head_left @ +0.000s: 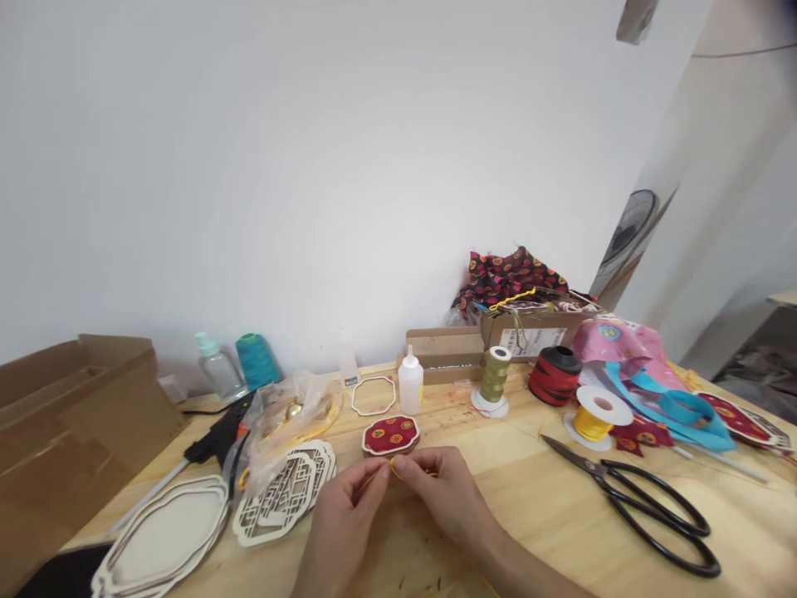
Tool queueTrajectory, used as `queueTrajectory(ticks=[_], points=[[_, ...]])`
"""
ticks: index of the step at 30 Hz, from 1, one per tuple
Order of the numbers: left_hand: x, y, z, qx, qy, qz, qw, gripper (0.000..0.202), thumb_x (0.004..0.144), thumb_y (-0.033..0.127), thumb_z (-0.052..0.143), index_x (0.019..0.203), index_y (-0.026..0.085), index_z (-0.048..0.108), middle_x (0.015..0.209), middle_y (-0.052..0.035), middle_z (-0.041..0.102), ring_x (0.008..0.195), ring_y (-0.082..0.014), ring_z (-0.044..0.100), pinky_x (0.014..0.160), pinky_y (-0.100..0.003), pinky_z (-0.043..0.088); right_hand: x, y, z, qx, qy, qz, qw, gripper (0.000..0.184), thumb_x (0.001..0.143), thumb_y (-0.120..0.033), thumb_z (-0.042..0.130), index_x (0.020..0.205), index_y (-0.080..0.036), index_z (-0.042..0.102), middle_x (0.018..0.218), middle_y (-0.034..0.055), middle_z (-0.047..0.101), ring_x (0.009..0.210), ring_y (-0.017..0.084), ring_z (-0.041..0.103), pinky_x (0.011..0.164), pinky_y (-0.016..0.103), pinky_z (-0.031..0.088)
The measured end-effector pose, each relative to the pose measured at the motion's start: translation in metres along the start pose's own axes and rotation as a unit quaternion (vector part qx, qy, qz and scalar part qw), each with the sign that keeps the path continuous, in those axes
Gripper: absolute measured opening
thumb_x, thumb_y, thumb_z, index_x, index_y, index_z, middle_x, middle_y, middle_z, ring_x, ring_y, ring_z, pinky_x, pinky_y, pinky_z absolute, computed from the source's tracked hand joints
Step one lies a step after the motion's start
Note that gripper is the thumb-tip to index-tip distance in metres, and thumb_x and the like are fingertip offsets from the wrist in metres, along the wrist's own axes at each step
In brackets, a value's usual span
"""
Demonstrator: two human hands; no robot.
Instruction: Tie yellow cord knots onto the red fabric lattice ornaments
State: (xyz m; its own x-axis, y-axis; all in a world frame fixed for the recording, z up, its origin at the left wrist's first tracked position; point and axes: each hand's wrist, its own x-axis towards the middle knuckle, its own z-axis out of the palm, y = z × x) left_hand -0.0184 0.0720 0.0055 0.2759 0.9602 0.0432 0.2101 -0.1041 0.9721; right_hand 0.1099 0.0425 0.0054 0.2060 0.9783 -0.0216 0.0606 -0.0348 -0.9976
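Left hand (349, 500) and right hand (443, 484) pinch yellow cord (393, 465), fingertips nearly meeting

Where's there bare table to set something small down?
Bare pale wooden table lies between the right hand and the black loop-handled scissors, and at their lower right. Left of the left hand is crowded with cream fretwork panels and a clear plastic bag; the back right, with blue ribbon and pink fabric.
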Motion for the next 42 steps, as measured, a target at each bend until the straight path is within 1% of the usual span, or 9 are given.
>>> queueTrajectory(ticks=[5,7,9,12,17,20,22,35,42], points=[[-0.003,0.002,0.007,-0.036,-0.011,0.006,0.999,0.013,0.066,0.027,0.059,0.073,0.020,0.068,0.067,0.0000,0.066,0.069,-0.0163,0.056,0.065,-0.021,0.043,0.001,-0.001,-0.002,0.094,-0.002,0.059,0.994,0.024,0.059,-0.036,0.063,0.055,-0.012,0.066,0.041,-0.0045,0.046,0.043,0.007,0.034,0.045,0.020,0.027],[-0.003,0.001,0.010,-0.074,-0.016,-0.040,0.996,0.013,0.066,0.029,0.059,0.067,0.018,0.066,0.048,0.0033,0.055,0.050,-0.0109,0.050,0.049,-0.017,0.041,0.001,-0.003,-0.002,0.138,0.002,0.092,0.986,0.020,0.056,-0.033,0.066,0.054,-0.013,0.065,0.039,-0.0058,0.042,0.039,0.005,0.028,0.043,0.020,0.025],[-0.002,-0.001,0.011,-0.127,-0.026,-0.111,0.985,0.018,0.065,0.033,0.058,0.059,0.016,0.061,0.036,0.0087,0.037,0.033,-0.0052,0.032,0.033,-0.014,0.026,0.000,-0.005,-0.002,0.165,-0.002,0.113,0.980,0.018,0.055,-0.031,0.067,0.052,-0.014,0.063,0.037,-0.0067,0.040,0.036,0.004,0.024,0.041,0.020,0.023],[0.000,-0.002,0.010,-0.190,-0.052,-0.167,0.966,0.024,0.064,0.037,0.058,0.053,0.016,0.053,0.036,0.0120,0.026,0.030,-0.0020,0.017,0.029,-0.013,0.012,0.000,-0.007,-0.001,0.188,-0.011,0.128,0.974,0.017,0.056,-0.030,0.066,0.052,-0.014,0.062,0.034,-0.0081,0.036,0.034,0.003,0.019,0.038,0.020,0.018],[-0.001,0.001,0.008,-0.146,-0.015,-0.107,0.983,0.018,0.064,0.033,0.060,0.073,0.018,0.057,0.039,0.0106,0.040,0.030,-0.0026,0.027,0.030,-0.012,0.020,-0.001,-0.007,-0.001,0.205,-0.006,0.140,0.969,0.019,0.055,-0.030,0.066,0.051,-0.013,0.058,0.036,-0.0088,0.033,0.034,0.003,0.016,0.037,0.020,0.013],[0.000,0.004,0.008,-0.111,0.011,-0.040,0.993,0.011,0.062,0.027,0.063,0.067,0.018,0.059,0.055,0.0046,0.058,0.050,-0.0078,0.050,0.047,-0.014,0.039,0.000,-0.006,-0.002,0.222,-0.007,0.142,0.965,0.023,0.056,-0.031,0.065,0.047,-0.014,0.051,0.037,-0.0100,0.028,0.034,0.002,0.012,0.036,0.021,0.008],[0.000,0.004,0.008,-0.091,0.003,-0.017,0.996,0.009,0.063,0.026,0.062,0.066,0.017,0.061,0.061,0.0024,0.062,0.061,-0.0119,0.055,0.056,-0.017,0.043,0.000,-0.005,-0.002,0.238,-0.010,0.148,0.960,0.028,0.057,-0.031,0.064,0.044,-0.015,0.045,0.036,-0.0108,0.024,0.034,0.002,0.011,0.036,0.021,0.005],[0.002,0.001,0.011,-0.065,-0.021,-0.031,0.997,0.018,0.065,0.028,0.060,0.078,0.017,0.067,0.073,-0.0010,0.070,0.075,-0.0179,0.060,0.069,-0.023,0.045,0.000,-0.005,0.000,0.258,0.007,0.137,0.956,0.023,0.054,-0.031,0.068,0.050,-0.011,0.057,0.037,-0.0092,0.031,0.033,0.001,0.015,0.035,0.020,0.007],[0.002,0.001,0.007,-0.002,-0.025,-0.002,1.000,0.023,0.070,0.032,0.053,0.083,0.017,0.067,0.075,-0.0007,0.069,0.074,-0.0182,0.058,0.068,-0.024,0.044,-0.001,-0.009,0.001,0.253,0.021,0.140,0.957,0.026,0.053,-0.029,0.068,0.042,-0.013,0.051,0.034,-0.0107,0.025,0.032,0.001,0.012,0.035,0.020,0.007]])
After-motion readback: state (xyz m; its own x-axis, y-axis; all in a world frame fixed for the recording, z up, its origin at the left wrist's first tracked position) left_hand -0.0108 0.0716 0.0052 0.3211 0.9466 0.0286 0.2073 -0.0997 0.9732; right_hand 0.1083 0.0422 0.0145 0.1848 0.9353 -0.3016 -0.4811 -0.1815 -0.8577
